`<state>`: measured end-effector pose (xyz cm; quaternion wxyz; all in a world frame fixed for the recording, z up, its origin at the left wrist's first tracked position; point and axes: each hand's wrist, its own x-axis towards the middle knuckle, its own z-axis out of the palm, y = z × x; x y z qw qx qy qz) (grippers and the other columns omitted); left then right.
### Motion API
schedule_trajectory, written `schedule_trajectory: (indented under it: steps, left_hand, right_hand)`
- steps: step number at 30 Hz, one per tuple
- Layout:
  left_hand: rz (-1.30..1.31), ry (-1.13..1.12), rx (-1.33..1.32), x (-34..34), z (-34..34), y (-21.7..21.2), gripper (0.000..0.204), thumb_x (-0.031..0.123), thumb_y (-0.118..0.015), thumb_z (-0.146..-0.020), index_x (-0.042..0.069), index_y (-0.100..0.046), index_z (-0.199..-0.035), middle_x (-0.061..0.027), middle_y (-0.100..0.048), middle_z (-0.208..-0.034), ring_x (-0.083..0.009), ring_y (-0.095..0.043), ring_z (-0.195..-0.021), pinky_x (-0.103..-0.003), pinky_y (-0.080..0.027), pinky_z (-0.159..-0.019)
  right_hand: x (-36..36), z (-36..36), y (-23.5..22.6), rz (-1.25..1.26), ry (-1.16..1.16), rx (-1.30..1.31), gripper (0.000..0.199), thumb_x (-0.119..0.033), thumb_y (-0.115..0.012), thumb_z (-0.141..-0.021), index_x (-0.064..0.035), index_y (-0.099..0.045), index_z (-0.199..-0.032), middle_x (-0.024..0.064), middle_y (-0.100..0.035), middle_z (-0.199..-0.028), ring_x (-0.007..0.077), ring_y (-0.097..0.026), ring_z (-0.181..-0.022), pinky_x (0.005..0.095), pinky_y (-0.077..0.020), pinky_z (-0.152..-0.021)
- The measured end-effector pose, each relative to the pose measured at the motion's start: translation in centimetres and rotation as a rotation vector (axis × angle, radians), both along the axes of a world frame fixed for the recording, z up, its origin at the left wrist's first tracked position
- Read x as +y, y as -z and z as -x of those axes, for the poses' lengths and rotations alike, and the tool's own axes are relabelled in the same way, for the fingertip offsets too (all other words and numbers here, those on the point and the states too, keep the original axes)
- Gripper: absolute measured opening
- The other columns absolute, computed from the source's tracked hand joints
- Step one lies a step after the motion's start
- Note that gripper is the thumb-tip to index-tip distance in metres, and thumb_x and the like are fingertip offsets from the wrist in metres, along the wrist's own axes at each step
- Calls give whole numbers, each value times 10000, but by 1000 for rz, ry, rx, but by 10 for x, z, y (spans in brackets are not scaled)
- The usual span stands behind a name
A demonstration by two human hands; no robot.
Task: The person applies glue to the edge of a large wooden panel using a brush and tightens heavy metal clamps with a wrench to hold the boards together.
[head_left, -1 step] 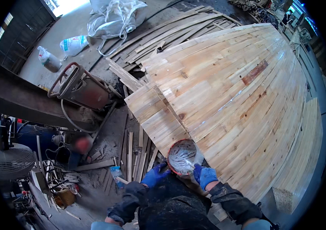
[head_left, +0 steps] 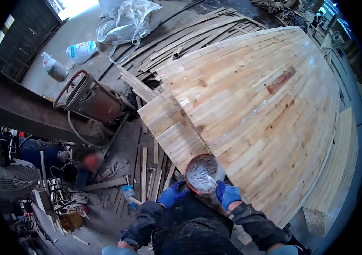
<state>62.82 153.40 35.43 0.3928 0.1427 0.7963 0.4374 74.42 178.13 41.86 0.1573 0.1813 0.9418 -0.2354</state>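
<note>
A round bucket [head_left: 196, 188] with a red-orange rim sits at the near corner of the wooden panel. Whitish-grey paste [head_left: 200, 172], streaked with ridges, coats its inside. My left hand [head_left: 172, 194], in a blue glove, is closed at the bucket's left rim. On the other side my right hand [head_left: 228, 194], also blue-gloved, is closed around a thin, light-coloured handled tool [head_left: 212, 179]. Its end reaches into the paste, and its exact kind cannot be made out. The large wooden panel [head_left: 249, 106], made of joined strips, spreads away to the right with pale filler marks along some seams.
Loose wooden strips [head_left: 145, 172] litter the floor left of the panel. A rusty red wheeled machine [head_left: 98, 100] stands beyond them, near a steel beam [head_left: 28, 106]. A fan [head_left: 11, 176] is at far left. White sacks [head_left: 125, 23] and stacked boards [head_left: 193, 36] lie behind.
The tool in my right hand has shifted slightly within the bucket, and the hand has tilted a little. My left hand stays at the rim.
</note>
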Motion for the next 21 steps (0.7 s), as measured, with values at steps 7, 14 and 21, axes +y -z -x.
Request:
schedule_trajectory:
  steps: [7,14,21]
  left_hand:
    - [156,228,91,8,8,13,591,443,-649,-855,38,-552,-1274,-236,-650,-1090,-377,-638,-1002,-423,-497,-841]
    - [112,332,104,14,8,35,524,445,-596,-877,-1,-597,-1152,-281,-646,-986,-440,-622,-945,-475,-487,-786]
    - [81,478,64,29,24,28,505,459,-565,-886,4,-590,-1106,-294,-642,-920,-465,-622,-859,-512,-481,-726]
  right_hand:
    - [-15,-6,42,46,399,-3,325,-306,-480,-907,-97,-593,-1128,240,-653,-868,452,-615,-802,545,-475,-694]
    - [-27,36,102,-127,630,-86,240,-239,-515,-878,-79,-656,-987,207,-681,-901,385,-662,-848,500,-517,-715]
    - [-66,77,113,-141,813,-92,206,-228,-577,-840,-68,-705,-857,214,-685,-889,379,-672,-823,475,-529,-716]
